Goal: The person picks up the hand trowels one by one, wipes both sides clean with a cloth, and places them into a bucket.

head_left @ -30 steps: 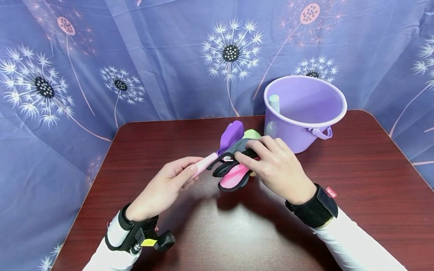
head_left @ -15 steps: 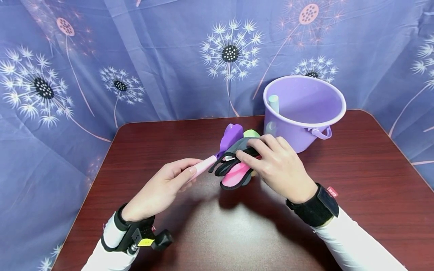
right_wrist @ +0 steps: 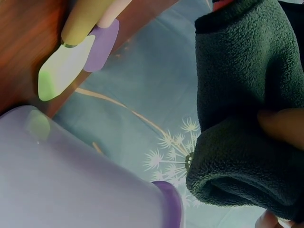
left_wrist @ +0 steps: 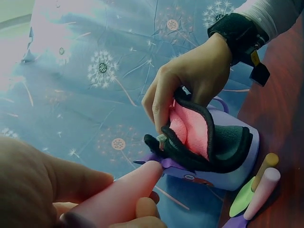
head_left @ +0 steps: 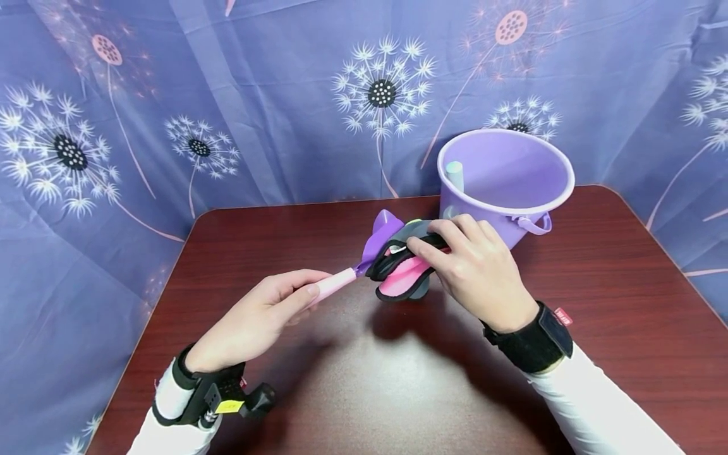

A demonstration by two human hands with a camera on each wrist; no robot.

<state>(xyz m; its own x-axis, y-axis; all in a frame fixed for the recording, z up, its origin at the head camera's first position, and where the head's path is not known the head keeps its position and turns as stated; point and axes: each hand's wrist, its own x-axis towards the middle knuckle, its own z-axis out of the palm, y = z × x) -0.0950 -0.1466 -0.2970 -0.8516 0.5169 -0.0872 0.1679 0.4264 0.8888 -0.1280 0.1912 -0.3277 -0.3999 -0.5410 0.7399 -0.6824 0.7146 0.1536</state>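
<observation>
Firstly, head view. Left grip (head_left: 258, 319): clamped on a pink-handled purple tool (head_left: 337, 282), whose blade is pointing away from it; the handle is probably being held towards its end to leave the blade free. Right grip (head_left: 480, 278): pinching a dark grey, pink-lined fabric item (head_left: 405, 276), which is hanging just beside it and overlapping the blade from this angle; whether they are touching, one cannot tell. Purple bucket (head_left: 506, 225): standing on the desk (head_left: 273, 240) just beyond the right grip, with a pale stick (head_left: 455, 175) showing inside.

Left wrist view. Thumb and fingers are wrapping the pink handle; the pink lining is facing the left grip. Green trowel (left_wrist: 261, 176) and second pink-handled tool (left_wrist: 260, 195): lying close together on the desk, beyond the left grip.

Right wrist view. Thumb is pressing the fabric's dark fleecy side, fingertips are showing beneath, seemingly keeping the folds together. Bucket is standing near the right grip.
</observation>
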